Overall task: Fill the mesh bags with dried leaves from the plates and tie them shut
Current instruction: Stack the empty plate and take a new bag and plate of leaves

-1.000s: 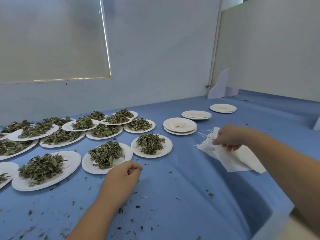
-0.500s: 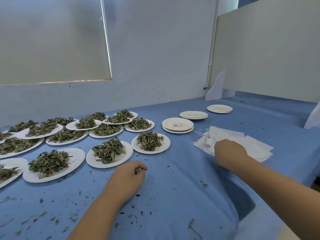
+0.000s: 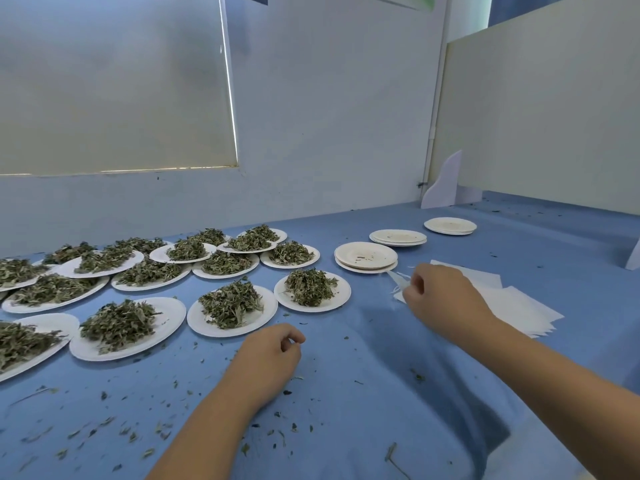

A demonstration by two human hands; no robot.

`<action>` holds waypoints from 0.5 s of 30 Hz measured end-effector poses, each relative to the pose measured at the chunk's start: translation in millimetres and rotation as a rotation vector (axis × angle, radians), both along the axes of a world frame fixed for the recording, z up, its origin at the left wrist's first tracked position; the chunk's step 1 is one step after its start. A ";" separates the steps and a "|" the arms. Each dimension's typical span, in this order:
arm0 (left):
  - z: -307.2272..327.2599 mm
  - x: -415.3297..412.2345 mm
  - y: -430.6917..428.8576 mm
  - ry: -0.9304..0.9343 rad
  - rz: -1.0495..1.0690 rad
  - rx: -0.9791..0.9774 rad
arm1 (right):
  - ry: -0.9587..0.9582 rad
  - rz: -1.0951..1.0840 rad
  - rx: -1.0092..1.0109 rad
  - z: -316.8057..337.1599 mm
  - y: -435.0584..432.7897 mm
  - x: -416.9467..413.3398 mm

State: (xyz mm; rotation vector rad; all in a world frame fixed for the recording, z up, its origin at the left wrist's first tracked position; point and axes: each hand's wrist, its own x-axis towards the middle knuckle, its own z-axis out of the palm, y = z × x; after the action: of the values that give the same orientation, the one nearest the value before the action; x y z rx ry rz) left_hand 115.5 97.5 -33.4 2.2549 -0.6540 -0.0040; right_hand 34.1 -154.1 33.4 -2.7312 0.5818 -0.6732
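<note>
At least twelve white plates (image 3: 170, 320) heaped with dried leaves (image 3: 228, 303) are spread across the left. Three stacks of empty plates (image 3: 365, 255) are ranged far right. One stack of mesh bags (image 3: 519, 306) lies right, partly hidden by the right hand (image 3: 441, 299), whose curled fingers pinch the top bag (image 3: 398, 277). The left hand (image 3: 266, 358) is rested near, loosely curled, nothing held. Leaf crumbs (image 3: 131, 436) are scattered over the blue cloth (image 3: 363, 427).
</note>
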 end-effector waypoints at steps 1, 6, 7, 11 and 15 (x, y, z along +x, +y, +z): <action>0.1 0.3 -0.3 -0.011 0.004 -0.007 | -0.022 0.031 0.032 5.6 8.6 -1.9; 4.5 -1.3 1.1 -0.085 0.008 -0.003 | -0.146 0.226 0.261 29.6 52.1 -6.1; 7.3 -1.8 2.9 -0.110 0.001 -0.006 | -0.155 0.268 0.323 32.9 59.7 -5.2; 25.9 -4.7 18.2 -0.192 0.050 -0.066 | -0.152 0.391 0.519 38.2 87.9 7.1; 36.9 -8.6 58.7 -0.118 0.199 -0.154 | -0.109 0.482 0.636 29.8 119.8 20.3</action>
State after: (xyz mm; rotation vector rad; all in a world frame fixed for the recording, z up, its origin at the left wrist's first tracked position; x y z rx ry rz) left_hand 106.9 156.2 3.6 2.1729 -0.4716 0.2705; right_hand 54.5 -34.4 63.3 -2.0977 0.0689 -0.4150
